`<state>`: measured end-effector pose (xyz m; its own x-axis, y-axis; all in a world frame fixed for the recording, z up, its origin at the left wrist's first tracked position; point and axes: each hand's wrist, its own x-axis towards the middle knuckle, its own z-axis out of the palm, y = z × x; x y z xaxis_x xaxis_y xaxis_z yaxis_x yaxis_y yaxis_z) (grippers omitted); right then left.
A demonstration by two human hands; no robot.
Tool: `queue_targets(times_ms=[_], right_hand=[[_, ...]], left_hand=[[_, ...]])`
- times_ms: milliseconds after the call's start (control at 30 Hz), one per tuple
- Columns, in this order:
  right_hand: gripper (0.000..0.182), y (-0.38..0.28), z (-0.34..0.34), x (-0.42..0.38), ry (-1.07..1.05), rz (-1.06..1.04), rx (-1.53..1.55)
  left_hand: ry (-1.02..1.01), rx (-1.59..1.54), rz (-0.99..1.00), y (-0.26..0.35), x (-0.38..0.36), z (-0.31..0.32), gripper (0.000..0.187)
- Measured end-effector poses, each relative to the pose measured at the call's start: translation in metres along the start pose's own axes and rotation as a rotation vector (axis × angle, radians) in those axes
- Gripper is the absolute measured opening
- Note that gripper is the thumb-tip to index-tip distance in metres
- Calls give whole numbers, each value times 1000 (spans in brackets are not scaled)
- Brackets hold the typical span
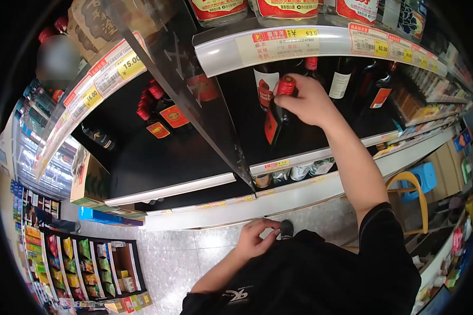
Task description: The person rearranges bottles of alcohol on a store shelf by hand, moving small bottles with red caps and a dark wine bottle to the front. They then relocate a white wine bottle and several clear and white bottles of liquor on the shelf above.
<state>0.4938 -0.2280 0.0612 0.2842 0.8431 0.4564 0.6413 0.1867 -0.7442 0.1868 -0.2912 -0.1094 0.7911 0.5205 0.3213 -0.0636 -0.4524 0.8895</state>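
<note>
My right hand (311, 100) grips a dark wine bottle (285, 116) by its neck, just under the red cap. The bottle leans over the black shelf (310, 137), its red label facing left. Right behind it stands another dark bottle with a white and red label (267, 84). My left hand (256, 239) hangs low in front of my body, fingers loosely curled and thumb apart, with nothing visible in it. To the right of my right hand stand a bottle with a white label (340, 85) and a bottle with an orange-red label (381, 97).
A clear divider (194, 89) splits the shelving; left of it are several red-capped bottles (171, 113) and a lying dark bottle (101, 137). A price-tag rail (320, 42) overhangs my right hand. Cans (300, 171) stand below. A yellow chair (418, 194) is at right.
</note>
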Motion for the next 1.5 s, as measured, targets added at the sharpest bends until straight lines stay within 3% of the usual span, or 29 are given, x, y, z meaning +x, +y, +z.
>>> queue_targets(times_ms=[33, 67, 167, 200, 267, 400, 467, 533, 600, 667, 700, 767, 800, 867, 933, 1000, 1033, 1067, 1100, 1133, 1167, 1267, 1300, 1400, 1500], right_hand=[[16, 15, -2, 2, -30, -5, 111], [26, 29, -5, 3, -19, -58, 191], [13, 38, -22, 2, 30, -138, 641], [17, 44, -27, 5, 107, -244, 655], [25, 34, -41, 2, 53, -365, 863], [28, 15, -44, -19, -393, -301, 1286], [29, 1, -33, -32, -499, -251, 1387], [29, -5, -18, -40, -555, -195, 1464], [30, -6, 0, -44, -540, -102, 1513], [31, -7, 14, -47, -579, 1, 1521], [31, -5, 21, -50, -593, 76, 1551], [31, -6, 33, -56, -576, 141, 1520], [31, -7, 37, -60, -567, 183, 1500], [36, 6, 47, -69, -512, 206, 1337], [31, -2, 37, -73, -471, 151, 974], [26, 2, 4, -64, -376, 38, 762], [23, 13, -12, -55, -165, 60, 578], [19, 22, -16, -45, 242, 61, 383], [17, 29, -29, -30, 442, 71, 227], [25, 56, -42, -14, 503, 98, 110], [41, 47, -51, -8, 467, 260, -137], [57, 90, -47, 18, 414, 79, -318], [62, 79, -44, 20, 281, 114, -287], [61, 65, -37, 20, 255, 255, -383], [55, 80, -39, -6, 318, 145, -347]], left_hand=[[-9, -2, 11, -1, 6, 0, 16], [-10, -7, 10, 2, 14, 1, 16], [33, 30, 143, 20, 38, 2, 25], [29, 28, 149, 29, 45, 0, 25], [57, 93, 294, 53, 58, -6, 29], [125, 134, 408, 80, 79, -17, 45], [242, 242, 396, 84, 90, -20, 69], [146, -60, 95, 83, 100, -15, 78], [-162, -735, -144, 73, 109, -16, 77], [-354, -1035, -370, 62, 112, -21, 74], [-358, -1035, -375, 57, 110, -23, 74], [-428, -1288, -524, 48, 109, -25, 77], [-412, -1298, -481, 44, 106, -21, 78], [-375, -1292, -502, 48, 100, -19, 76], [-312, -1093, -603, 44, 83, -19, 73], [-298, -1014, -534, 43, 64, -24, 73], [-360, -975, -523, 40, 52, -33, 71], [-385, -936, -469, 40, 43, -42, 68], [-364, -971, -440, 46, 37, -51, 64], [-343, -1005, -410, 52, 32, -59, 60], [-314, -1015, -394, 49, 23, -68, 64], [-159, -1034, -297, 44, 9, -100, 67], [-106, -1004, -298, 40, 8, -114, 69], [124, -851, -239, 39, 6, -148, 67], [277, -742, -129, 37, 0, -183, 64]])
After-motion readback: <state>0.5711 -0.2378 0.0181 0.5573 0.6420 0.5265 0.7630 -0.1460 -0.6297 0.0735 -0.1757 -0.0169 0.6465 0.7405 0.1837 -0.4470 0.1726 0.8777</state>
